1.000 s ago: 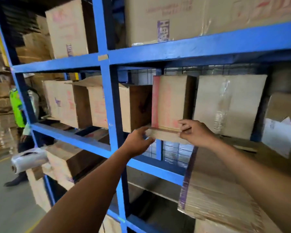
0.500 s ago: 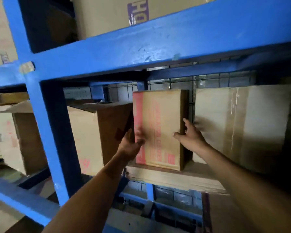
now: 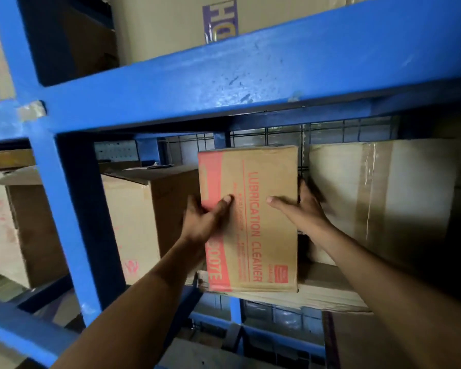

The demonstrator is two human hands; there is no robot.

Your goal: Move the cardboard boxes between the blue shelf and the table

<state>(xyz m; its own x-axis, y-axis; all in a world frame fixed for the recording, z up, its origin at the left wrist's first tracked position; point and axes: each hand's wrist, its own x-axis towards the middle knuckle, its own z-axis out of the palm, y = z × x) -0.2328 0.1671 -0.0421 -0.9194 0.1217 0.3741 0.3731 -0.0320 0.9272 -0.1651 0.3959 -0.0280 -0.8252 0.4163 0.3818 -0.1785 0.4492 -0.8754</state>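
Two hands grip the red-printed cardboard box (image 3: 250, 219) at frame centre: left hand (image 3: 202, 222) on its left edge, right hand (image 3: 301, 209) on its right edge. It stands on flattened cardboard (image 3: 330, 291), beneath the blue shelf beam (image 3: 250, 83), narrow gaps separating it from the neighbouring boxes.

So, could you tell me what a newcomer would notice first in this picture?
The red-printed cardboard box stands at centre on the blue shelf, clasped by the left hand and right hand. A larger taped box stands to its right.
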